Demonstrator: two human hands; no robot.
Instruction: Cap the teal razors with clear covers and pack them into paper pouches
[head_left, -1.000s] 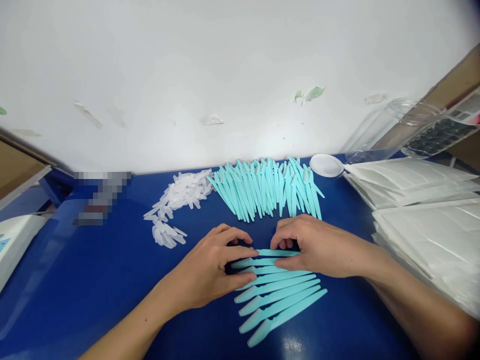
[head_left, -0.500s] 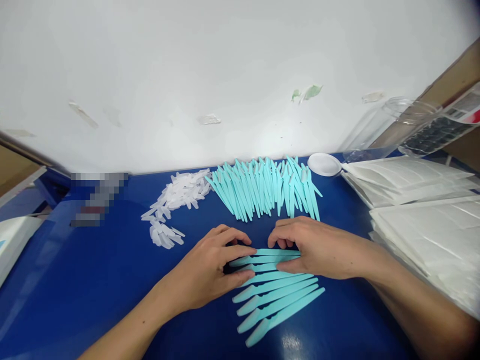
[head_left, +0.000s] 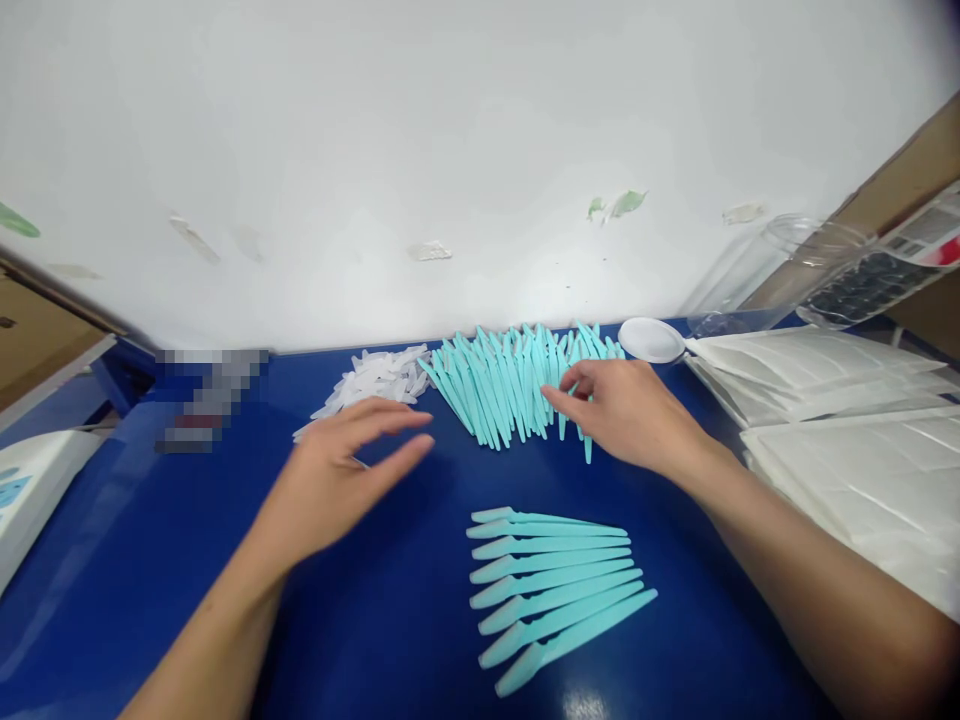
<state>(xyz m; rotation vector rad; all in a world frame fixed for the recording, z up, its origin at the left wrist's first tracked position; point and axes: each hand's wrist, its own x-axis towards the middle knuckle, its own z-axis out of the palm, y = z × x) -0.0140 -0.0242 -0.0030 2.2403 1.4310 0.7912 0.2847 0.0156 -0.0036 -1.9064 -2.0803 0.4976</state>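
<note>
My left hand [head_left: 351, 465] hovers over the near part of a heap of translucent white blade caps [head_left: 382, 378]. Its thumb and fingers are spread, with nothing between them. My right hand [head_left: 619, 405] reaches over the right end of a pile of turquoise eyebrow razors [head_left: 495, 385]. Those fingers are bent, and a small gap shows between thumb and forefinger; the hand hides some razors beneath it. Closer to me, a fanned row of several turquoise eyebrow razors [head_left: 559, 580] lies apart from both hands, heads to the left and handles to the right.
A white round lid [head_left: 651, 341] lies right of the razor pile. White flat packets [head_left: 855, 450] are stacked at the right, with a clear plastic jar [head_left: 795, 255] behind. A white device [head_left: 45, 500] stands at the left edge. Behind the blue table [head_left: 187, 560] rises a white wall [head_left: 480, 120].
Both hands have left the fanned row. My left hand has moved left and opened toward the caps; my right hand has moved up to the razor pile. The row now shows uncovered.
</note>
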